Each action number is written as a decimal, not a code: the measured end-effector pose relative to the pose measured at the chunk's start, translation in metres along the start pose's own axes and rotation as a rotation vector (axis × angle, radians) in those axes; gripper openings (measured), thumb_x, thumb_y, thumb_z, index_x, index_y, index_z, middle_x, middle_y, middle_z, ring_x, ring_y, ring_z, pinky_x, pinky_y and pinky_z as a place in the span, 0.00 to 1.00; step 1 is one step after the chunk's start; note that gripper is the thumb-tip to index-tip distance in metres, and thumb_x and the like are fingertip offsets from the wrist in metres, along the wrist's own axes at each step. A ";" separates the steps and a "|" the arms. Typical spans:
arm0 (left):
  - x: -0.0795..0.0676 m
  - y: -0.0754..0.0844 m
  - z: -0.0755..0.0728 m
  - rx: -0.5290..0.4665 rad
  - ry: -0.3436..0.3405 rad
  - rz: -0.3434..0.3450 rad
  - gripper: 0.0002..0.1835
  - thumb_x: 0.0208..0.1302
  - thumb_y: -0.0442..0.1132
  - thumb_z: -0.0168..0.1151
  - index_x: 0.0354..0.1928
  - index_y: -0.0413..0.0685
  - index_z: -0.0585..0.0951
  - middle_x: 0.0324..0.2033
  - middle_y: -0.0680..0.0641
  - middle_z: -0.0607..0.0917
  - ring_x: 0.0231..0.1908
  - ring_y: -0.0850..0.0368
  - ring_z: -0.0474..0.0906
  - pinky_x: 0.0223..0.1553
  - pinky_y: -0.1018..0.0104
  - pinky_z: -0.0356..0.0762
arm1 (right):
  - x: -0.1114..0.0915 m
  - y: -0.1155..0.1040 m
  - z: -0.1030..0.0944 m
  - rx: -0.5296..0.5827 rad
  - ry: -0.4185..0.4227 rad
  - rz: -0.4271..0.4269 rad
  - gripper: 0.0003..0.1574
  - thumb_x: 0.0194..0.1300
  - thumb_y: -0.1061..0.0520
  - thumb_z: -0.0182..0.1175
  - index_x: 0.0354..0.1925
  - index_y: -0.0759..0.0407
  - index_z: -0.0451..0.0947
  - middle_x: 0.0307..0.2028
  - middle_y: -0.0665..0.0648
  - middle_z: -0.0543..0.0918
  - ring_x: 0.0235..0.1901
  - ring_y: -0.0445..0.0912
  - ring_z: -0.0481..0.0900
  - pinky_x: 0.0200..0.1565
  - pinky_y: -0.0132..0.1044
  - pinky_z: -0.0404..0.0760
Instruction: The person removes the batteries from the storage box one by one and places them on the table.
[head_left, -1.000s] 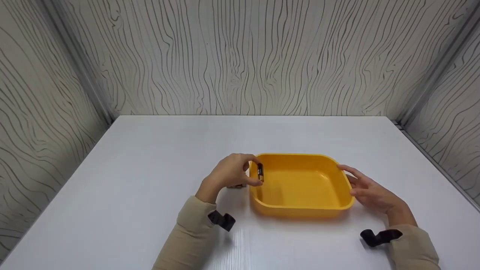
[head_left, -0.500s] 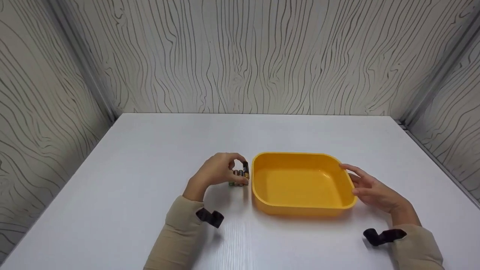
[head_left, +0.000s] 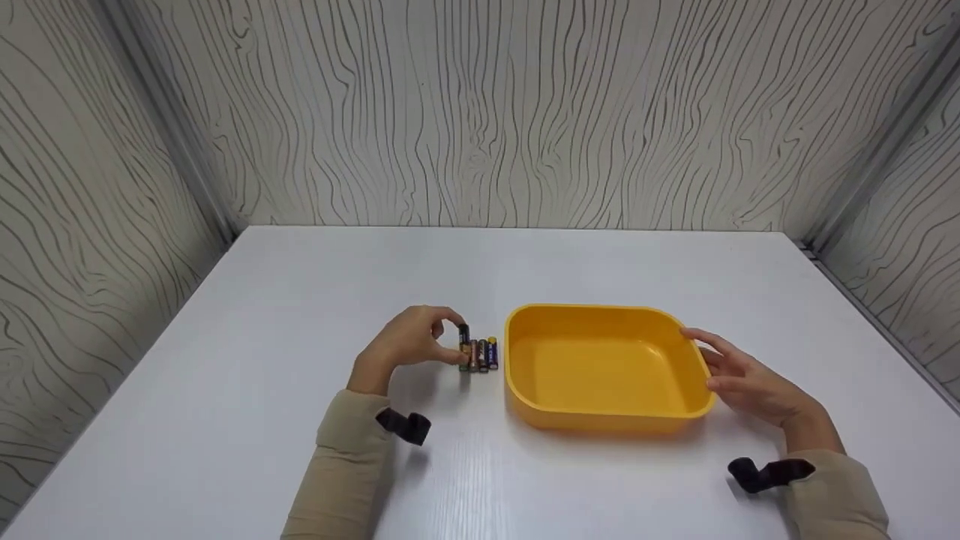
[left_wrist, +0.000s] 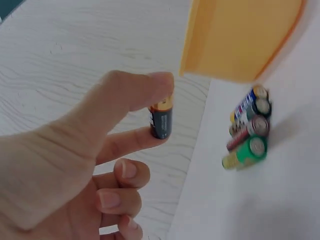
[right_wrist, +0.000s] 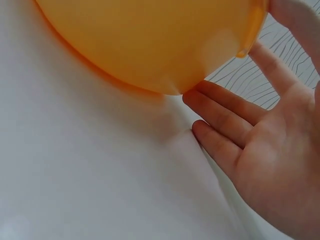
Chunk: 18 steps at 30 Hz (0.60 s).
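Observation:
My left hand (head_left: 411, 336) pinches a black battery with a gold end (left_wrist: 161, 120) between thumb and index finger, and the other fingers are curled loosely in. In the head view this battery overlaps the left end of a row of several batteries (head_left: 483, 356) lying on the table. The left wrist view shows a green battery (left_wrist: 251, 151), a reddish one (left_wrist: 248, 133) and a blue one (left_wrist: 244, 106) among them. Right of the row stands a yellow plastic tub (head_left: 607, 422). My right hand (head_left: 754, 386) touches the tub's right side, its fingers mostly straight at the rim and outer wall.
A white table (head_left: 225, 420) carries everything. Panels with a wood-grain pattern (head_left: 480, 112) rise behind it and at both sides. Black wrist mounts (head_left: 405, 426) sit on both sleeves.
My left hand has moved left with the battery, from over the tub's left rim to the row's left end, uncovering the row. My right hand stays at the tub.

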<state>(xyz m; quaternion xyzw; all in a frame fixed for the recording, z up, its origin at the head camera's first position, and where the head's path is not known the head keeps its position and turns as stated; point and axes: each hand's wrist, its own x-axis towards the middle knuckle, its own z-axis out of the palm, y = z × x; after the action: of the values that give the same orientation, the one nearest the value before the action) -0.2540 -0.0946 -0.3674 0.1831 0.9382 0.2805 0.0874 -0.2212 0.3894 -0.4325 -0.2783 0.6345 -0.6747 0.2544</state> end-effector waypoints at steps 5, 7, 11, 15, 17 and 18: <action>0.005 -0.015 0.003 -0.012 -0.014 -0.056 0.28 0.49 0.46 0.75 0.54 0.54 0.81 0.42 0.41 0.82 0.35 0.57 0.69 0.35 0.67 0.65 | 0.000 0.001 -0.001 0.022 -0.020 -0.017 0.41 0.71 0.71 0.41 0.75 0.45 0.45 0.69 0.42 0.65 0.60 0.38 0.73 0.63 0.27 0.71; 0.007 -0.019 0.006 -0.012 -0.019 -0.082 0.27 0.49 0.46 0.76 0.54 0.54 0.81 0.41 0.43 0.81 0.35 0.57 0.69 0.35 0.67 0.66 | 0.000 0.001 -0.002 0.025 -0.021 -0.018 0.41 0.71 0.71 0.41 0.75 0.45 0.45 0.69 0.42 0.65 0.61 0.38 0.73 0.64 0.27 0.71; 0.010 -0.025 0.012 0.010 -0.020 -0.119 0.27 0.48 0.47 0.76 0.54 0.55 0.81 0.39 0.46 0.81 0.36 0.57 0.70 0.37 0.65 0.68 | -0.001 0.001 -0.001 0.024 -0.018 -0.016 0.42 0.71 0.70 0.41 0.75 0.44 0.45 0.68 0.42 0.65 0.60 0.38 0.73 0.64 0.27 0.71; 0.012 -0.029 0.017 0.043 -0.025 -0.131 0.28 0.48 0.47 0.76 0.54 0.55 0.81 0.41 0.46 0.82 0.37 0.56 0.72 0.42 0.61 0.72 | -0.001 0.002 -0.001 0.019 -0.016 -0.018 0.41 0.71 0.70 0.42 0.75 0.45 0.45 0.69 0.42 0.65 0.60 0.38 0.73 0.64 0.27 0.71; 0.013 -0.029 0.019 0.056 -0.036 -0.139 0.28 0.48 0.47 0.76 0.54 0.55 0.81 0.42 0.45 0.82 0.39 0.55 0.74 0.46 0.59 0.74 | -0.001 0.002 -0.001 0.013 -0.009 -0.013 0.41 0.71 0.70 0.42 0.75 0.45 0.46 0.69 0.42 0.65 0.60 0.38 0.74 0.63 0.27 0.71; 0.013 -0.028 0.020 0.062 -0.040 -0.141 0.28 0.48 0.48 0.76 0.54 0.55 0.81 0.43 0.45 0.83 0.40 0.54 0.74 0.47 0.58 0.74 | -0.001 0.002 -0.001 0.010 -0.005 -0.012 0.41 0.71 0.70 0.42 0.75 0.45 0.46 0.69 0.42 0.65 0.60 0.38 0.74 0.63 0.27 0.71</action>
<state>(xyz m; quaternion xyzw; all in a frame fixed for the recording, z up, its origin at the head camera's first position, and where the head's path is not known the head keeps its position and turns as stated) -0.2692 -0.1019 -0.4003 0.1246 0.9551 0.2405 0.1200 -0.2211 0.3905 -0.4347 -0.2827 0.6289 -0.6784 0.2534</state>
